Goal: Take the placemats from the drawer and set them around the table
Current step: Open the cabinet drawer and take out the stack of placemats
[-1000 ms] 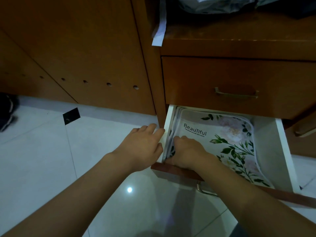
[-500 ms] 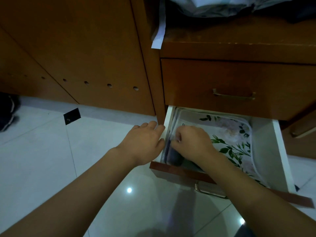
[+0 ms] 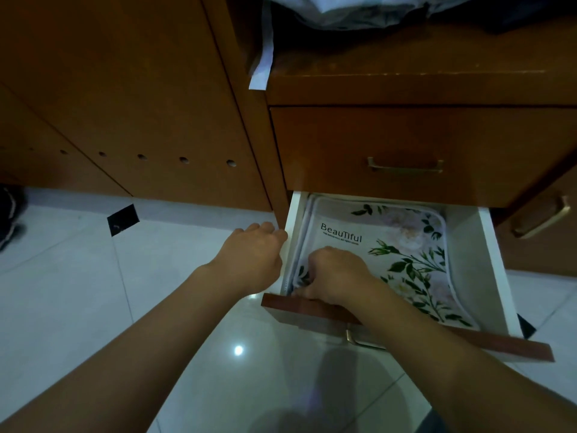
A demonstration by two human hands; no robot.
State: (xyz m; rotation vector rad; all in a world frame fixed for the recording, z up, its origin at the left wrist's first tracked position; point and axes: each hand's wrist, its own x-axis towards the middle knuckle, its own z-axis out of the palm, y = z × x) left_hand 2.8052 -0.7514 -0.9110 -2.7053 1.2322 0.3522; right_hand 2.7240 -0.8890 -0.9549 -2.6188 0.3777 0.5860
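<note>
1. Head view looks down at a pulled-out drawer (image 3: 468, 245), white inside with a brown wood front. The placemats (image 3: 390, 245) are lying flat in it as a stack, top one white with green leaves, pale flowers and the word "Beautiful" printed on it.
2. The right hand (image 3: 334, 276) is inside the drawer at the near left corner of the stack, fingers curled down and pinching the mats' edge. Can't tell how many mats it's actually got.
3. The left hand (image 3: 253, 260) sits just outside the drawer's left wall, fingers loosely curled toward the wall's top edge. Whether it's actually touching the wall I can't tell, and it isn't holding anything.
4. Around it: a closed upper drawer (image 3: 437, 151) with a brass handle (image 3: 406, 166) right above, so the far end of the mats is tucked under it. Big wood cabinet panel (image 3: 125, 104) on the left with a row of small holes.
5. Glossy white tile floor (image 3: 78, 292) with a black tape patch (image 3: 122, 219) and a bright light reflection.
6. Cut off or murky stuff: some pale cloth or plastic (image 3: 343, 10) piled on the cabinet top runs out of frame, a white strip (image 3: 262, 67) hangs off it. A dark thing at the far left edge (image 3: 9, 214) might be a shoe. The open drawer's own handle (image 3: 359, 339) is mostly hidden behind the right forearm.
</note>
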